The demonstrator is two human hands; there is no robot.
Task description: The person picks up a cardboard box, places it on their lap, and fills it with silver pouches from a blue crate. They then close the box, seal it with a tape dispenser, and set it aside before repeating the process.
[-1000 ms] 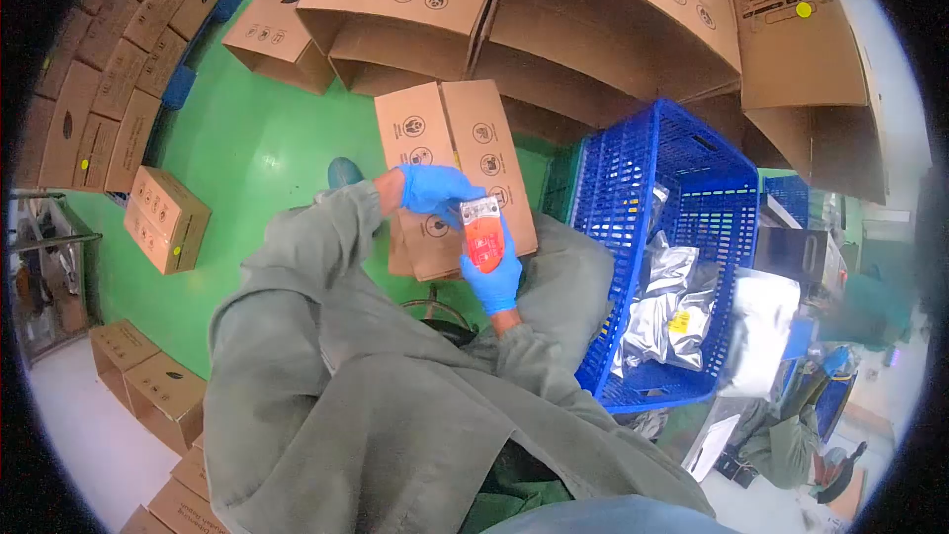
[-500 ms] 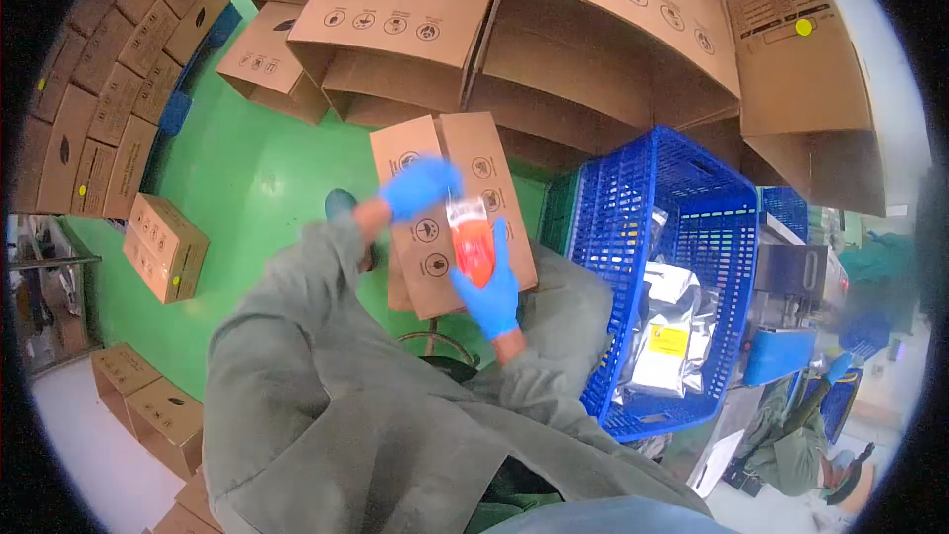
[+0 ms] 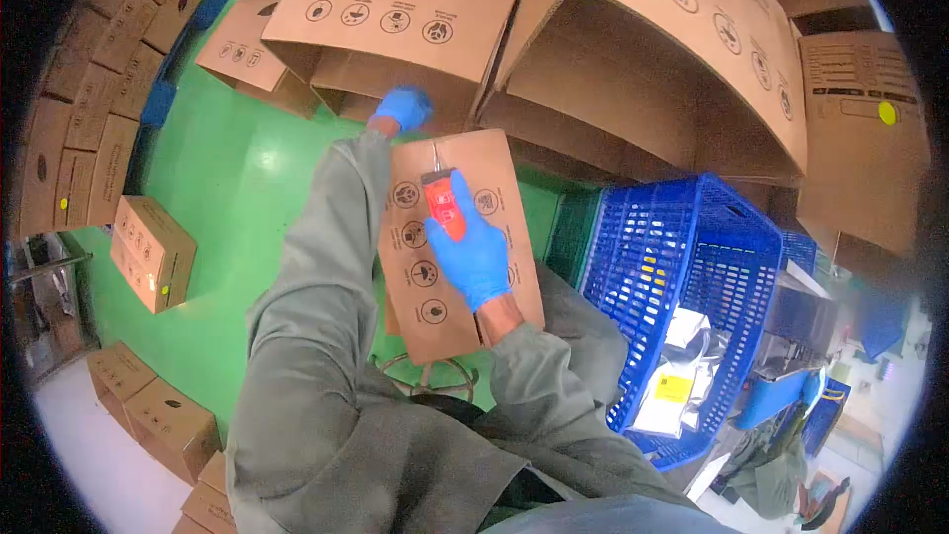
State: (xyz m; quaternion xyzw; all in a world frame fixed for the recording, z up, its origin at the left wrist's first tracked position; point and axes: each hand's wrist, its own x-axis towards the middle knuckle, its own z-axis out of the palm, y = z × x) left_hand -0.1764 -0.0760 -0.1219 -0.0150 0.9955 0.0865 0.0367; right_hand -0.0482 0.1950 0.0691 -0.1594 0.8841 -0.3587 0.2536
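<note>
A closed cardboard carton (image 3: pixel 450 316) with printed handling symbols stands in front of my knees, its centre seam facing up. My right hand (image 3: pixel 474 262), in a blue glove, is wrapped round a red tape dispenser (image 3: pixel 446 208) with a dark front end, held over the seam. A shiny strip of tape (image 3: pixel 436 156) runs from the dispenser toward the carton's far edge. Just past that far edge, to the left, is my blue-gloved left hand (image 3: pixel 404 108), back toward me, its fingers smeared and hidden.
Large open cartons (image 3: pixel 395 0) line the far side. At the right a blue crate (image 3: pixel 647 302) holds silver pouches (image 3: pixel 672 391), one with a yellow label. Stacked cartons (image 3: pixel 94 138) stand at the left; another carton (image 3: pixel 153 252) sits on the green floor. A person (image 3: pixel 776 470) is at lower right.
My left hand has moved away from the tape dispenser, up past the carton's far edge. My right hand has shifted the dispenser slightly up and left along the seam. The view has tilted a little.
</note>
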